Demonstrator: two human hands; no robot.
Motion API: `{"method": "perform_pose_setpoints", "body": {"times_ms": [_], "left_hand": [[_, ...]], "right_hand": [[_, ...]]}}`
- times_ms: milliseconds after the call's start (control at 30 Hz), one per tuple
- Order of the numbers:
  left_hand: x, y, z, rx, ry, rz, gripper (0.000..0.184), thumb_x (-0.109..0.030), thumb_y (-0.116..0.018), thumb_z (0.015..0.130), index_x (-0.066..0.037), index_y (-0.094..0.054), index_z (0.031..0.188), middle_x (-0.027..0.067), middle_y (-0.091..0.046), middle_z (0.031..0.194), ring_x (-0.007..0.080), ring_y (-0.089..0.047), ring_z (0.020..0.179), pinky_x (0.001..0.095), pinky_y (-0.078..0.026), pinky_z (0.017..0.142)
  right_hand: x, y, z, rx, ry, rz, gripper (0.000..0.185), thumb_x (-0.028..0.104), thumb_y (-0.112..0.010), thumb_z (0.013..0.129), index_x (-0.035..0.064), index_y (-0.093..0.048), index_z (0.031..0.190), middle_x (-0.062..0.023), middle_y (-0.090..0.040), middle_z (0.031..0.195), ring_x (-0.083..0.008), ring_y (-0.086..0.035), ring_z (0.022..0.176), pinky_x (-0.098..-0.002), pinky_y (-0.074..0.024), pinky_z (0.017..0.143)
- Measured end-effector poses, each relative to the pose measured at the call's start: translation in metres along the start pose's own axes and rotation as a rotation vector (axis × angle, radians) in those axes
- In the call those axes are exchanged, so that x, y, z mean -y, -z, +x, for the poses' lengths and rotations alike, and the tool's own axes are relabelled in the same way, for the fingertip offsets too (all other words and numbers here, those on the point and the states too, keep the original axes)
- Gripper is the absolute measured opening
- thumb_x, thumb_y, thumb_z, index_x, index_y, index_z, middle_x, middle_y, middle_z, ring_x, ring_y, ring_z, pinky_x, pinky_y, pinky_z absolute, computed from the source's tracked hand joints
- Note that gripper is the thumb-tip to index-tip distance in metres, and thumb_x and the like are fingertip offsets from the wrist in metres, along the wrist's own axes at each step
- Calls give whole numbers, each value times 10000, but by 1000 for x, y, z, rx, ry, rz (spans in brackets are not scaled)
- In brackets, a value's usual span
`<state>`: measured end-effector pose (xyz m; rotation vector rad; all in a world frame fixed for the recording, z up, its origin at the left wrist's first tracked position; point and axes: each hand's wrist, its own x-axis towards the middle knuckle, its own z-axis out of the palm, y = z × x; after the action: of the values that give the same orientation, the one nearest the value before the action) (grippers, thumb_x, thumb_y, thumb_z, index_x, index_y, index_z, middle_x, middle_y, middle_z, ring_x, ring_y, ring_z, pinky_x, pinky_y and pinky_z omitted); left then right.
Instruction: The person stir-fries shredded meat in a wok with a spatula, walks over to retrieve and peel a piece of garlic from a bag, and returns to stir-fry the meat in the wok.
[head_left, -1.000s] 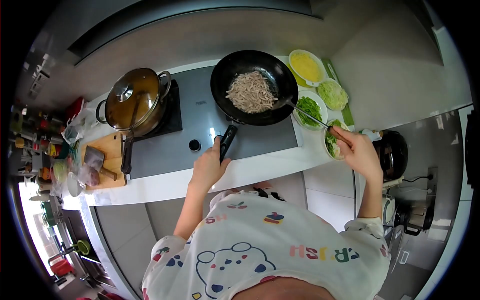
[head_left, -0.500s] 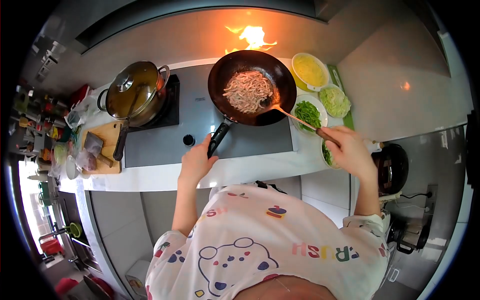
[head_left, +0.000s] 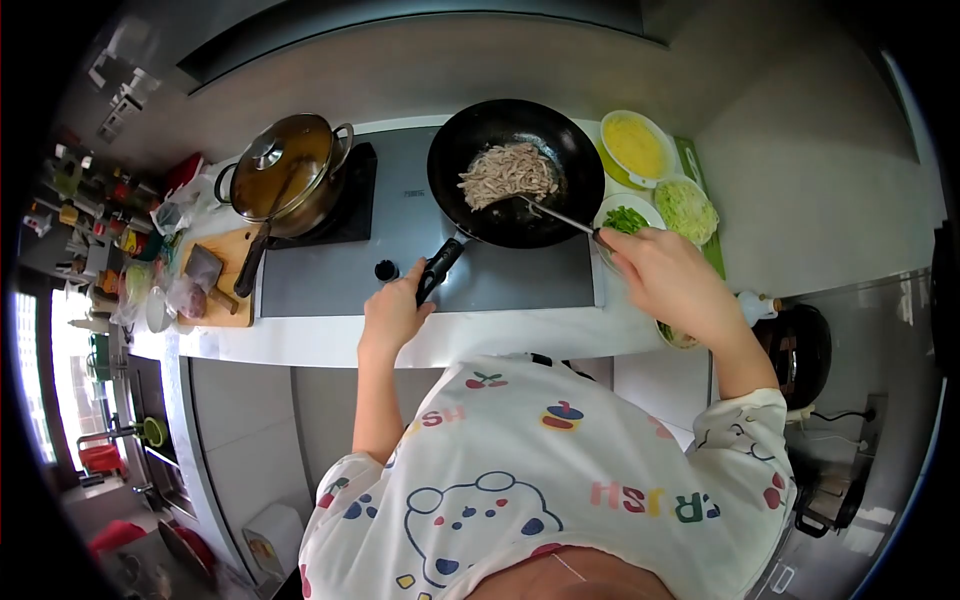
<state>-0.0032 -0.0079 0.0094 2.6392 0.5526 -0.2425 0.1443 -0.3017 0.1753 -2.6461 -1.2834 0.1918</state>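
Observation:
A black wok [head_left: 572,205] sits on the right side of the glass hob, with pale shredded meat [head_left: 508,174] heaped in it. The wok's black handle [head_left: 440,268] points toward me, and my left hand [head_left: 392,312] is closed round its end. My right hand [head_left: 675,280] grips the handle end of a metal spatula [head_left: 560,216], whose head rests in the wok at the lower edge of the meat. Beneath and behind my right hand, a white plate of chopped greens [head_left: 625,218] is partly hidden.
A lidded pot [head_left: 292,172] stands on the left burner. Further left, a cleaver [head_left: 203,267] lies on a wooden board [head_left: 238,302]. Right of the wok are a bowl of yellow shreds [head_left: 634,145] and a bowl of shredded cabbage [head_left: 686,210]. A black appliance [head_left: 805,350] stands far right.
My right hand and the spatula have moved left, nearer the wok. The flame glow on the back wall half a second ago is gone. The view has shifted slightly.

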Motion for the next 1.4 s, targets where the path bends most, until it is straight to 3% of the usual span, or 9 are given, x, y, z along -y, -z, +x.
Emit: {"method": "perform_pose_setpoints", "body": {"times_ms": [100,300,333,533,667,867,967,1233,1400], "left_hand": [[0,-1,-1,-20,3,19,758,-190,-804,795,-167,-482,1480,155,-720,967,347,-697,899,456,-551,764],[-2,-4,-1,-32,24,19,756,-188,-800,799,-176,-480,1484,161,-720,987,349,-700,909,456,-553,771],[-3,-4,-2,-29,26,22,756,-188,-800,799,-177,-480,1484,162,-720,992,348,-700,911,457,-553,773],[-5,-3,1,-7,32,29,761,-187,-801,798,-179,-476,1486,166,-719,1000,354,-699,913,455,-557,781],[-4,-3,0,-21,47,45,771,-186,-800,794,-193,-470,1491,170,-720,990,366,-694,913,461,-552,788],[-2,-9,2,-35,37,33,774,-188,-798,793,-203,-468,1493,174,-721,978,376,-690,913,466,-546,794],[-6,-4,-1,-35,53,62,765,-171,-802,788,-183,-479,1480,158,-722,1002,361,-698,913,462,-556,780],[-8,-4,1,-12,69,62,761,-167,-798,789,-180,-479,1480,155,-723,1006,364,-697,912,464,-553,770],[-4,-9,3,-35,66,48,771,-188,-799,791,-199,-473,1490,171,-720,989,373,-689,923,466,-543,798]], "right_hand": [[-2,10,0,101,9,41,306,131,-612,936,39,-655,1224,-207,-667,893,-400,-638,844,-482,-515,760],[-18,6,9,-34,19,-12,285,92,-612,926,66,-653,1207,-162,-659,948,-360,-647,865,-451,-526,755],[-17,12,9,2,-11,-51,303,83,-619,922,104,-655,1222,-122,-653,1011,-341,-646,909,-437,-525,771],[-69,-24,51,-185,278,26,319,58,-636,898,114,-677,1209,-79,-665,1019,-306,-655,938,-409,-530,767],[-91,-10,56,-97,201,-61,344,35,-634,893,128,-684,1220,-65,-676,1060,-292,-660,945,-397,-531,780],[-101,-45,75,-199,251,78,350,44,-629,903,151,-685,1231,-58,-667,1048,-278,-652,960,-397,-526,772],[-104,-25,62,-114,170,-44,353,48,-623,906,159,-684,1236,-55,-671,1061,-272,-652,974,-388,-528,771],[-96,-22,36,-131,286,-79,368,37,-646,889,145,-686,1238,-61,-666,1055,-275,-653,939,-387,-522,788],[-102,-25,11,-169,87,-60,365,53,-606,912,165,-683,1251,-73,-663,1006,-281,-655,900,-397,-526,743]]}}
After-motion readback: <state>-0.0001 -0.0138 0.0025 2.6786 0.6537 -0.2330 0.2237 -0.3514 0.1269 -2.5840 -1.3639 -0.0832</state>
